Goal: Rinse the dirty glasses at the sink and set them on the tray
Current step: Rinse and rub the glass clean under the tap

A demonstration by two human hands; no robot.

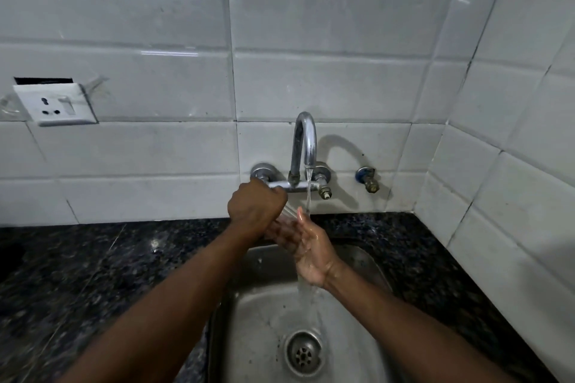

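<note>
A clear drinking glass (287, 221) is tilted under the running stream from the chrome tap (306, 140), above the steel sink (249, 320). My right hand (311, 255) wraps around the glass from the right, and its fingers show through the wet glass. Water runs off that palm into the sink. My left hand (256, 205) is a closed fist just left of the glass, at the tap's left valve, and it covers the handle there. No tray or other glasses are in view.
The sink drain (303, 351) lies below the stream. Dark speckled granite counter (93, 274) surrounds the sink on both sides. A white wall socket (56, 106) sits at the left, and a spare blue-collared valve (368, 179) right of the tap. Tiled walls close in behind and on the right.
</note>
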